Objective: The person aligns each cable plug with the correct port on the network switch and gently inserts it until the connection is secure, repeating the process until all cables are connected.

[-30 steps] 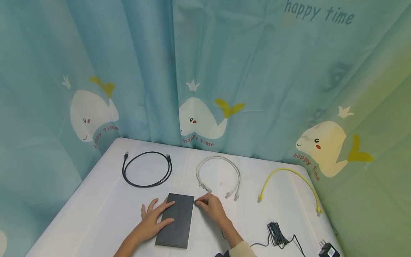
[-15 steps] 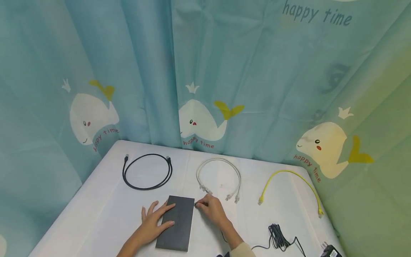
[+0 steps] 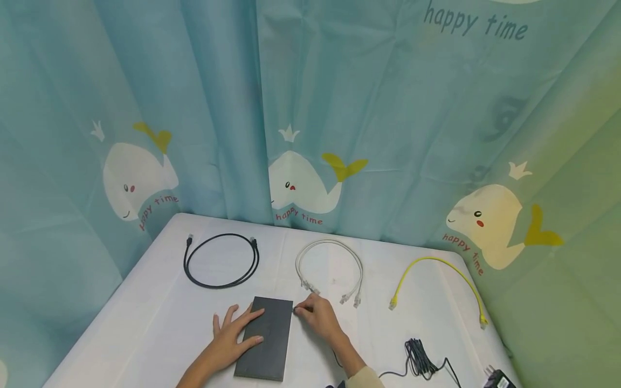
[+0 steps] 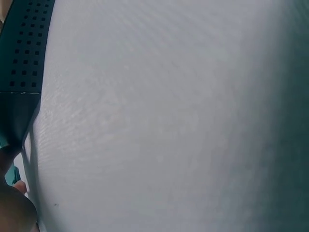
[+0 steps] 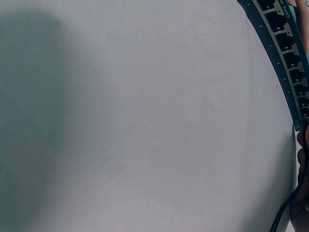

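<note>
A dark grey network switch (image 3: 269, 339) lies flat on the white table, its row of ports (image 5: 291, 63) facing the right side. My left hand (image 3: 228, 342) rests on its left part, index finger and thumb laid straight on the top. The left wrist view catches the vented side (image 4: 29, 48) of the switch and a bit of hand (image 4: 17, 208) at the lower left. At the switch's far right corner my right hand (image 3: 320, 318) pinches the small plug of a thin black power cord (image 5: 281, 212), close against the last port. The fingertips hide most of the plug.
A coiled black network cable (image 3: 221, 286), a light grey pair of cables (image 3: 330, 241) and a yellow cable (image 3: 427, 258) lie along the back. At right front are a bundled black cord (image 3: 419, 358) and a power adapter (image 3: 499, 379). A whale-print curtain (image 3: 388, 108) hangs behind.
The head view has shifted slightly. Both hands and the switch keep the same places on the table, with the right fingers still at the corner.
</note>
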### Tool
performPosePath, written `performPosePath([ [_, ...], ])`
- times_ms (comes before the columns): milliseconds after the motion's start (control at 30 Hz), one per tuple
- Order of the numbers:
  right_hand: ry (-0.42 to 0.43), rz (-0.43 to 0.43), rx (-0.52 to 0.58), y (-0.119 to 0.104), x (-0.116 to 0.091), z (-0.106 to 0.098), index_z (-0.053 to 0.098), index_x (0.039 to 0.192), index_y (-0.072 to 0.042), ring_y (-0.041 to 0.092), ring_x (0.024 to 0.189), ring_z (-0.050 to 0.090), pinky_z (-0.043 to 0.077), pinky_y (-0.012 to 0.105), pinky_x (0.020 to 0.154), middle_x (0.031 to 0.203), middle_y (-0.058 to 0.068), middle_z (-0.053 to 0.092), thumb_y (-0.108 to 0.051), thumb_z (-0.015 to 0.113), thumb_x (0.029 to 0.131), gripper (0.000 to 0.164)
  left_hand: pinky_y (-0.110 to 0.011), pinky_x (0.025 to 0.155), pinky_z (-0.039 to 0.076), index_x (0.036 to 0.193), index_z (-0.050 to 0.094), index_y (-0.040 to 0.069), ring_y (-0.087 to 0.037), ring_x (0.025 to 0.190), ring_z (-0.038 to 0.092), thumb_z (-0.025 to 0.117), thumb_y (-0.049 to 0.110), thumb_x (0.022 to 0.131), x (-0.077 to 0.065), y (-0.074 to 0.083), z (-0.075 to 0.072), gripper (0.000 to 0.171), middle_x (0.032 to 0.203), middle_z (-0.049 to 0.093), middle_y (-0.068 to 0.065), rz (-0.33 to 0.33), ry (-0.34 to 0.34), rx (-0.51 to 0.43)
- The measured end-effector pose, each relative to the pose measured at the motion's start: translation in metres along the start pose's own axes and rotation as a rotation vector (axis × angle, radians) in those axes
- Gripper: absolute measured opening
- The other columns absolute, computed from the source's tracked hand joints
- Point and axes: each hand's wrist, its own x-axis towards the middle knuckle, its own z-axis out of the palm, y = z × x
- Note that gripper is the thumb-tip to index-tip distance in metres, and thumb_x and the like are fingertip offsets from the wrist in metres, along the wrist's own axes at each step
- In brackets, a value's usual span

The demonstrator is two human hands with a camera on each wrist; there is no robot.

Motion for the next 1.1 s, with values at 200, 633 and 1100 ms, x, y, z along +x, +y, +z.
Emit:
performPosePath([
  [200, -0.003, 0.000, 0.021, -0.0026, 0.0006, -0.0001, 0.076, 0.084, -0.008, 0.000, 0.065, 0.048, 0.046, 0.019, 0.058, 0.074, -0.013, 0.054, -0.017, 0.072, 0.082, 0.009, -0.070, 0.094, -0.018, 0.136, 0.054, 0.022, -0.046, 0.134, 0.018, 0.068, 0.048, 0.082, 0.0007, 0.0001, -0.0013, 0.061, 0.143, 0.039, -0.017, 0.011, 0.004, -0.001],
  [633, -0.021, -0.014, 0.036, -0.0047, 0.0056, 0.0010, 0.075, 0.084, -0.006, 0.001, 0.066, 0.049, 0.046, 0.019, 0.059, 0.074, -0.011, 0.054, -0.013, 0.072, 0.082, 0.008, -0.071, 0.093, -0.017, 0.136, 0.054, 0.022, -0.046, 0.134, 0.018, 0.068, 0.049, 0.081, 0.0010, -0.0006, -0.0015, 0.063, 0.143, 0.039, -0.017, 0.013, 0.005, 0.005],
  [1100, 0.000, -0.032, 0.009, -0.0044, 0.0049, 0.0016, 0.076, 0.083, -0.005, 0.001, 0.063, 0.045, 0.044, 0.018, 0.055, 0.072, -0.011, 0.052, -0.013, 0.073, 0.080, 0.008, -0.070, 0.094, -0.018, 0.135, 0.055, 0.022, -0.046, 0.134, 0.019, 0.069, 0.049, 0.081, 0.0008, -0.0011, 0.0011, 0.062, 0.143, 0.039, -0.016, 0.000, 0.018, 0.002],
])
